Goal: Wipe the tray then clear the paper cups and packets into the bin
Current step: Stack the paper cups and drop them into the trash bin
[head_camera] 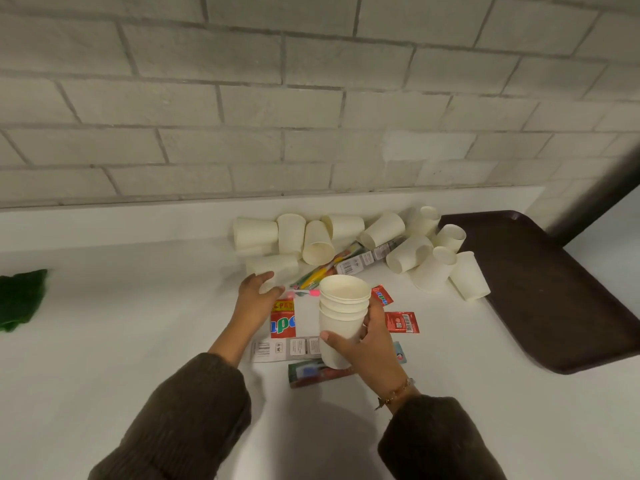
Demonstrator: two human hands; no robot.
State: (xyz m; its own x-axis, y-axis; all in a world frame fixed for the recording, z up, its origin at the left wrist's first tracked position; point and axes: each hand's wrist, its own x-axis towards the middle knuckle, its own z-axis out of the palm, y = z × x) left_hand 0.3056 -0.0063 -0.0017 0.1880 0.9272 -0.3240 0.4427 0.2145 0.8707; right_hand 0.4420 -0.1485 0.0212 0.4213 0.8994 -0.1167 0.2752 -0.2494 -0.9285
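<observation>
— Where's everything?
— Tray (540,289) sits at the counter's (104,341) right edge, with loose cups (317,242) heaped along its back edge and packets (282,322) mid-counter.
— Hands?
— Right hand (367,351) grips a nested stack (343,306), probably to save bin trips. Left hand (254,299) is spread, reaching for another cup.

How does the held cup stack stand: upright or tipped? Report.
Upright: the stack of cups stands mouth up in the right hand, open rims on top.

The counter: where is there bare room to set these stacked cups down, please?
Bare counter lies between the green cloth and the left hand. From that hand to the tray, loose cups and packets crowd it.
</observation>
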